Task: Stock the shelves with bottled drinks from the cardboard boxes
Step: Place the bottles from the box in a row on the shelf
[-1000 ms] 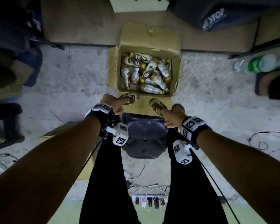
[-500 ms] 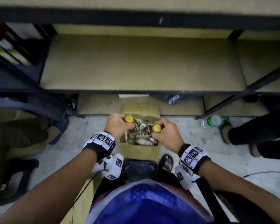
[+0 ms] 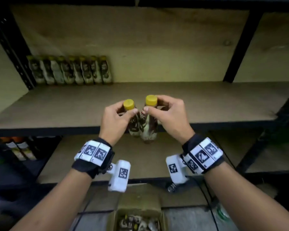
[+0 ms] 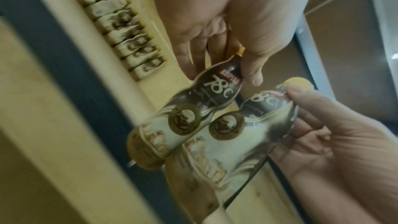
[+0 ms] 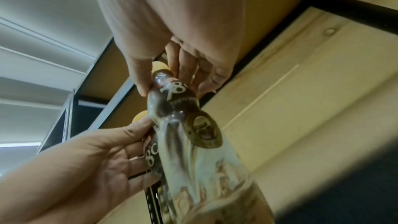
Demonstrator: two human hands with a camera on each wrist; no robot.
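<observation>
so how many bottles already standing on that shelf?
7, in one row at the shelf's back left, beside the upright post. Any behind them would be hidden. Two more are in hand, not placed yet.

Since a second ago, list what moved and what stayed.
Both hands rose from the cardboard box to shelf height, the left hand carrying the left bottle, the right hand the right bottle. Unchanged: each hand's grip, and bottles remain in the box.
</observation>
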